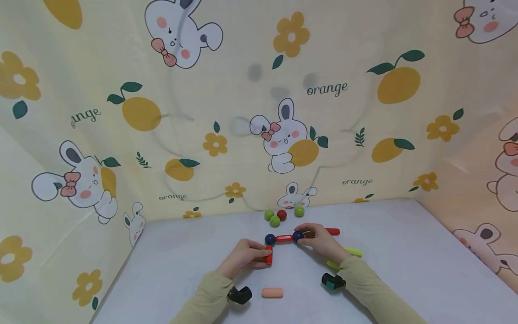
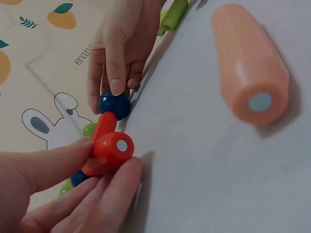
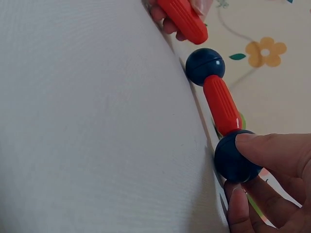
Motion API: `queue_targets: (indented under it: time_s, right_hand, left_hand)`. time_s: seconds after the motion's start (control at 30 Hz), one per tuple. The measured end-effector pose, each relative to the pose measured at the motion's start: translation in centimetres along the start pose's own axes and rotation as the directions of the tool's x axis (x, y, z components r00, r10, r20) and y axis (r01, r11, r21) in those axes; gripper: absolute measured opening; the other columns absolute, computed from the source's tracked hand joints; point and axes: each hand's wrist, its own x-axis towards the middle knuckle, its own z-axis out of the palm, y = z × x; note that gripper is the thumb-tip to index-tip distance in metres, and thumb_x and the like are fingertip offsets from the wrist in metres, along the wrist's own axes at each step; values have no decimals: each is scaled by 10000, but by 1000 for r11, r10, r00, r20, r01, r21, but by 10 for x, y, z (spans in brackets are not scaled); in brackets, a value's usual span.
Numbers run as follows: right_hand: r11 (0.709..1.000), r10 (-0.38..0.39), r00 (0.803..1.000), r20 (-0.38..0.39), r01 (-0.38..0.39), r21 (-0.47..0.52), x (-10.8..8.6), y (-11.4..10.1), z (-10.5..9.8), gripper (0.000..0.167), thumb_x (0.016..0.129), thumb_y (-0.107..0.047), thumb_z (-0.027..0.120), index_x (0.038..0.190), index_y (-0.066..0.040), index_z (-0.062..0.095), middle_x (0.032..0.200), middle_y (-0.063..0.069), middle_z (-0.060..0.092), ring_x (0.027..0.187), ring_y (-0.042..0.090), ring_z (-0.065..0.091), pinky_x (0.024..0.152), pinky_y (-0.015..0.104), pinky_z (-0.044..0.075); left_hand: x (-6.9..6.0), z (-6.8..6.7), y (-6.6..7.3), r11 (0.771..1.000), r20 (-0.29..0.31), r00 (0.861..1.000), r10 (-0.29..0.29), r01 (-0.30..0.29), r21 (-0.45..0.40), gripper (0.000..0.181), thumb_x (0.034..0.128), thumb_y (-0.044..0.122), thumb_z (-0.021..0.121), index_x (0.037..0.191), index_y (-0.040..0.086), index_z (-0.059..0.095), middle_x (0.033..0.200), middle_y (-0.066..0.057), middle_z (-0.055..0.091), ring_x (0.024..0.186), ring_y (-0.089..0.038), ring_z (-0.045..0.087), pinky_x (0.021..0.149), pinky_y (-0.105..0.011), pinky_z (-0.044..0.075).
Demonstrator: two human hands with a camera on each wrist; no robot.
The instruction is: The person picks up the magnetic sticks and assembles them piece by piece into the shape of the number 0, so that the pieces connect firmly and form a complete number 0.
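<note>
My left hand point(image 1: 246, 255) pinches a red magnetic rod point(image 1: 269, 255) between thumb and fingers; its pale round end faces the left wrist view. Just beyond that rod lies a dark blue ball point(image 3: 205, 67). A second red rod point(image 3: 222, 104) joins this ball to another dark blue ball point(image 3: 237, 156). Thumb and fingers of my right hand point(image 1: 321, 240) grip the second ball, at the right end of the row. In the right wrist view the left hand's rod is very close to the first ball; whether they touch I cannot tell.
Several green balls point(image 1: 299, 211) and a red ball point(image 1: 282, 215) sit by the back wall. Right of my right hand lie another red rod point(image 1: 333, 231) and yellow-green rods point(image 1: 353, 251). A salmon-pink rod point(image 1: 272, 293) rests nearer the front of the white table point(image 1: 174, 265).
</note>
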Motion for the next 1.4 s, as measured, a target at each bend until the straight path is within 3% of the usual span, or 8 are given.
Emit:
queue_targets:
  time_s: [0.33, 0.7, 0.97, 1.13, 1.27, 1.4]
  right_hand:
    - [1000, -5, 1000, 3, 5, -2, 1, 1, 2, 329, 854, -114, 727, 1174, -123, 650, 1126, 2, 625, 1003, 198, 573, 897, 391, 494]
    - [1000, -9, 1000, 14, 9, -2, 1, 1, 1, 325, 861, -109, 719, 1177, -118, 644, 1123, 9, 622, 1004, 204, 571, 896, 380, 494]
    - [999, 29, 999, 37, -30, 29, 3, -9, -11, 374, 877, -111, 698, 1239, -100, 601, 1210, 59, 599, 1063, 226, 563, 930, 447, 469]
    - [997, -71, 997, 18, 71, -25, 19, -21, -26, 393, 885, -90, 682, 1253, -19, 566, 1232, 161, 591, 1095, 308, 562, 944, 443, 464]
    - [979, -183, 983, 14, 183, -88, 32, -30, -38, 408, 879, -81, 688, 1255, 3, 554, 1232, 201, 585, 1147, 379, 530, 983, 489, 423]
    - [969, -213, 977, 24, 214, -121, 44, -32, -45, 400, 880, -45, 674, 1258, 0, 552, 1236, 201, 578, 1174, 386, 502, 997, 520, 402]
  left_hand:
    - [4, 6, 0, 997, -54, 998, -13, 9, -71, 338, 820, 137, 766, 1070, -64, 660, 889, -123, 681, 766, -212, 700, 686, -305, 572]
    - [8, -1, -5, 988, 10, 998, -68, 69, -142, 306, 817, 118, 764, 1060, -41, 668, 897, -142, 701, 807, -236, 703, 715, -327, 572]
    - [8, -3, -5, 987, 27, 997, -69, 73, -141, 280, 825, 98, 751, 1056, -40, 674, 908, -141, 702, 821, -235, 700, 727, -327, 570]
    - [9, -3, -4, 986, 18, 996, -88, 89, -140, 320, 815, 127, 765, 1079, -25, 669, 919, -135, 701, 824, -231, 701, 730, -318, 568]
    - [9, -2, -3, 984, 16, 995, -95, 96, -152, 345, 807, 129, 773, 1093, -27, 661, 921, -139, 697, 821, -231, 701, 730, -312, 567]
    - [10, -2, -3, 984, 17, 995, -96, 97, -150, 359, 809, 125, 771, 1107, -35, 650, 925, -144, 690, 811, -228, 701, 730, -312, 567]
